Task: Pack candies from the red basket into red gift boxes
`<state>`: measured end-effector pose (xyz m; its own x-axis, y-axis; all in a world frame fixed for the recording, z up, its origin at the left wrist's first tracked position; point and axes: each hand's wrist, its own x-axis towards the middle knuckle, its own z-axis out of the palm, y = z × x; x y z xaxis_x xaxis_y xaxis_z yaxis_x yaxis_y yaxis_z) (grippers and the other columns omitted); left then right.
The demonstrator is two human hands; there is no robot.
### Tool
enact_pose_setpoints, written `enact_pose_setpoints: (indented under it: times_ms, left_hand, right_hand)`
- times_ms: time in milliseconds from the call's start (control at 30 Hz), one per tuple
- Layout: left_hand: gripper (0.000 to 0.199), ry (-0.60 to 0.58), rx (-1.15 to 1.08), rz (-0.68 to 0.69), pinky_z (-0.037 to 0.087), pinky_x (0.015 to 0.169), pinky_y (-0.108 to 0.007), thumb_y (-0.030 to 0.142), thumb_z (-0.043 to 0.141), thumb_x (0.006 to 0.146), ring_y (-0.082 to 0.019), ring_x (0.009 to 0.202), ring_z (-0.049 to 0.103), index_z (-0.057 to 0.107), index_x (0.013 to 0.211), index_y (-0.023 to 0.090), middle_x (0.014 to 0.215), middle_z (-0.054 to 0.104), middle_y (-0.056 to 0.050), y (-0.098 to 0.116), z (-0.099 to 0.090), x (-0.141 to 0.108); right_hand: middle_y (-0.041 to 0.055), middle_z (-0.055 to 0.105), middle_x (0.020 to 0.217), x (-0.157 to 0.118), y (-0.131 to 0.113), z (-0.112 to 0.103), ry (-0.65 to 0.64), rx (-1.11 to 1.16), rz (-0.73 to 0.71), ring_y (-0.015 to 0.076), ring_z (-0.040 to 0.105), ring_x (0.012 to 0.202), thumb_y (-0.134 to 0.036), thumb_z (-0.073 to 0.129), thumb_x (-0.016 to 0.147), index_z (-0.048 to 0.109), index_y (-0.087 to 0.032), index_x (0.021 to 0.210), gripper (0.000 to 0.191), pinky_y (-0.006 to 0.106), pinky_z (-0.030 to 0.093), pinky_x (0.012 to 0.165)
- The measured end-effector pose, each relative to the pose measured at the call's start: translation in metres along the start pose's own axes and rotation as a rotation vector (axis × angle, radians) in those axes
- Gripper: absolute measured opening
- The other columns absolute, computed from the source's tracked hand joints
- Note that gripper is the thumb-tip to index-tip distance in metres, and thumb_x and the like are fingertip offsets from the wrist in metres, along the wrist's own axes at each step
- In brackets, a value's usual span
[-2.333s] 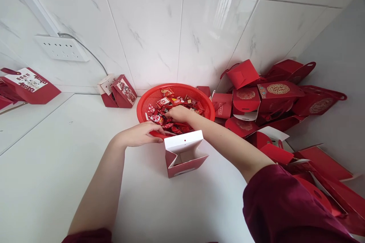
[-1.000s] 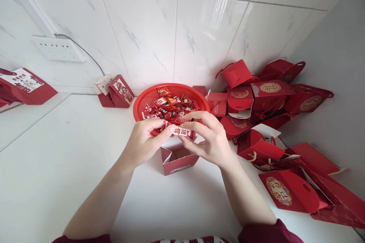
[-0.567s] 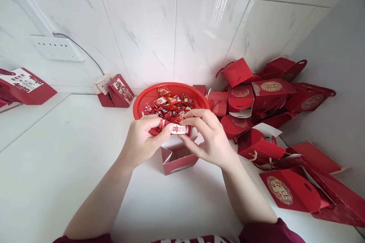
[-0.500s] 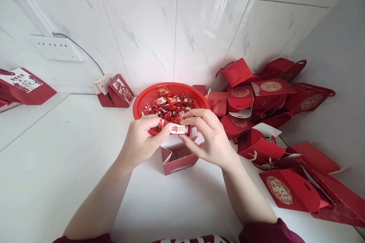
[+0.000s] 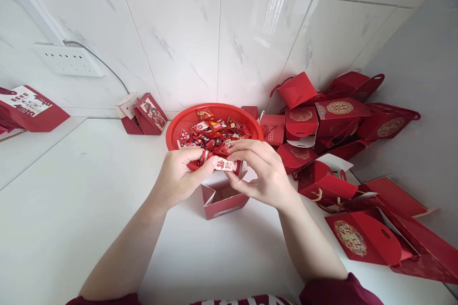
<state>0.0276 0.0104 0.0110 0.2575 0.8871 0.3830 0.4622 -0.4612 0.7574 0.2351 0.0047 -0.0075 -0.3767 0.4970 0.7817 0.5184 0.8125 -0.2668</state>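
Between my two hands is a small wrapped candy (image 5: 226,165), red at the ends with a cream label bearing red characters. My left hand (image 5: 181,174) pinches its left end between thumb and fingers. The fingers of my right hand (image 5: 263,171) close around its right end. Directly below stands an open red box (image 5: 225,209) with a pale inside, its upper part partly hidden by my hands. Just behind, a red plastic basket (image 5: 175,124) holds many wrapped candies (image 5: 218,128) in red, white and dark colours.
Red gift boxes (image 5: 343,107) are piled along the right side up to the wall. Another red box (image 5: 152,114) stands left of the basket, and more boxes (image 5: 46,109) sit at the far left. A socket strip (image 5: 67,59) with a grey cable is on the tiled wall.
The candy has tilted slightly, its right end now a little lower. My right fingers have shifted a little along with it. The basket and boxes stay in place.
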Motion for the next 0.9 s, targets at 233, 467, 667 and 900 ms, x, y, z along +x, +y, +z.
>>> enact_pose_setpoints:
  times_ms: [233, 467, 667, 900]
  left_hand:
    - [0.028, -0.017, -0.036, -0.011, 0.039, 0.052, -0.025, 0.035, 0.062, 0.088, -0.014, 0.062, 0.053, 0.067, 0.068, 0.016, 0.063, 0.06, -0.001, -0.0009, 0.0007, -0.0004]
    - [0.031, -0.034, -0.057, -0.019, 0.035, 0.05, -0.024, 0.036, 0.061, 0.088, -0.013, 0.059, 0.048, 0.061, 0.064, 0.016, 0.061, 0.054, 0.0, -0.001, 0.0009, -0.0006]
    - [0.04, -0.061, -0.039, -0.06, 0.027, 0.049, -0.025, 0.037, 0.06, 0.09, -0.01, 0.057, 0.035, 0.044, 0.059, 0.016, 0.059, 0.038, 0.002, -0.0054, 0.0007, -0.0012]
    - [0.04, -0.066, -0.028, -0.058, 0.026, 0.049, -0.025, 0.037, 0.06, 0.09, -0.01, 0.057, 0.034, 0.044, 0.06, 0.017, 0.059, 0.036, 0.002, -0.006, 0.0013, -0.001]
  right_hand:
    - [0.0072, 0.071, 0.105, 0.0005, -0.0011, -0.0006, 0.007, -0.014, 0.002, 0.0225, 0.067, 0.101, -0.02, 0.064, 0.085, 0.062, -0.023, 0.102, 0.018, 0.037, 0.052, 0.083]
    - [0.0076, 0.072, 0.105, 0.0006, -0.0007, -0.0009, 0.012, -0.015, -0.003, 0.0212, 0.068, 0.097, -0.02, 0.066, 0.083, 0.062, -0.021, 0.1, 0.018, 0.036, 0.051, 0.082]
    - [0.0064, 0.072, 0.104, 0.0001, -0.0007, -0.001, -0.006, -0.009, 0.015, 0.0211, 0.068, 0.094, -0.02, 0.064, 0.084, 0.062, -0.022, 0.1, 0.016, 0.036, 0.052, 0.081]
    - [0.0062, 0.071, 0.105, -0.0005, 0.0007, -0.0004, -0.013, 0.003, 0.022, 0.0205, 0.068, 0.094, -0.02, 0.064, 0.084, 0.061, -0.022, 0.1, 0.016, 0.036, 0.052, 0.081]
